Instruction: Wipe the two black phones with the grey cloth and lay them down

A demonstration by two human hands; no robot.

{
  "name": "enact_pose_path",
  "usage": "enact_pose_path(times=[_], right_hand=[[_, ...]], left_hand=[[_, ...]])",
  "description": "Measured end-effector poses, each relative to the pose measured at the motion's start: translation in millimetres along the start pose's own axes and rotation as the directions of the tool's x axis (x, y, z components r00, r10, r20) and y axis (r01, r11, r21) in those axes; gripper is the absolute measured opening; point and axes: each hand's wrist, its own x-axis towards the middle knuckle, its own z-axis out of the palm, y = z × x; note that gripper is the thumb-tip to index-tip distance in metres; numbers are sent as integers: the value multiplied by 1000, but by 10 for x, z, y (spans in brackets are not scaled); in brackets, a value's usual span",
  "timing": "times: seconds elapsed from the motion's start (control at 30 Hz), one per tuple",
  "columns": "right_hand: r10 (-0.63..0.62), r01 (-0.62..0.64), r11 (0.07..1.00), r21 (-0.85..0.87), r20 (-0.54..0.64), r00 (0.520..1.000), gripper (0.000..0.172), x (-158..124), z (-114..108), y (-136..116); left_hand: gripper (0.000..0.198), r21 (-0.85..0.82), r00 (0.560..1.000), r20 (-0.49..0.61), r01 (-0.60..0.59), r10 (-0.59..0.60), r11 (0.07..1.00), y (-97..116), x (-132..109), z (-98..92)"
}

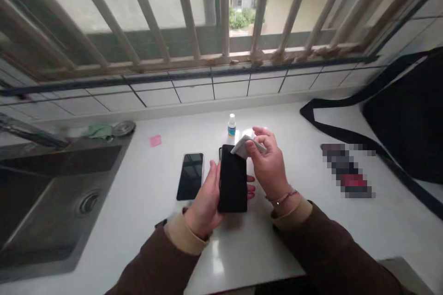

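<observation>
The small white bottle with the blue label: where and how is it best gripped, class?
Probably around its labelled body, below the narrower white cap, coming from the left: the bottle stands upright, and the right hand, pinching a folded whitish cloth, is close on its right.

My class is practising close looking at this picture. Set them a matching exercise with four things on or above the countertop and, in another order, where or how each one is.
1. Pale folded cloth
2. White-capped bottle
3. Pink paper
4. Pale-edged phone

A. Nearest the sink
B. Lying beside the left hand
C. Pinched in the right hand
D. Standing upright

Pairs: 1-C, 2-D, 3-A, 4-B
</observation>
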Motion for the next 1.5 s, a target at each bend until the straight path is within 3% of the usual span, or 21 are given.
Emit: enact_pose_path(times=[0.13,0.2,0.3,0.37,0.43,0.57,0.73,0.93,1.17,1.3,1.4,1.43,1.5], right_hand=[[-71,42,990,133,217,974,39,-72,-26,-124],[-135,57,976,209,379,915,40,-82,-35,-162],[-209,70,966,250,590,780,39,-81,-28,-178],[-239,145,970,195,643,728,35,-82,-4,-155],[-266,253,961,115,647,715,32,-90,28,-108],[-256,312,950,2,575,777,28,-103,75,-4],[-223,286,954,-94,417,881,27,-73,68,29],[-205,250,952,-176,242,948,26,-40,34,10],[-199,187,963,-195,-48,979,22,3,-2,43],[-163,154,986,-64,-193,968,19,14,-15,48],[-194,197,979,54,-54,980,22,-3,-35,-6],[-224,219,972,88,55,973,25,-10,-44,-37],[-271,234,960,152,304,913,32,-25,-60,-107]], left_hand=[[68,-93,975,-110,-203,193,975,89,56,-13],[65,-140,947,-176,-293,268,946,132,80,-3],[71,-203,928,-246,-331,279,922,173,110,10],[74,-229,920,-288,-334,264,914,179,124,7],[75,-220,916,-312,-327,252,919,171,133,0],[70,-162,916,-294,-330,274,930,126,136,0],[60,-137,958,-153,-262,241,955,23,136,-5],[61,41,976,-155,-150,155,988,-48,94,-51],[71,93,993,-111,46,-36,995,14,9,-1],[78,-30,988,-148,42,-46,999,68,22,14],[72,-123,973,-220,-104,75,987,113,74,-13],[68,-140,960,-248,-165,127,976,128,92,-27],[62,-155,936,-294,-249,196,956,153,121,-52]])
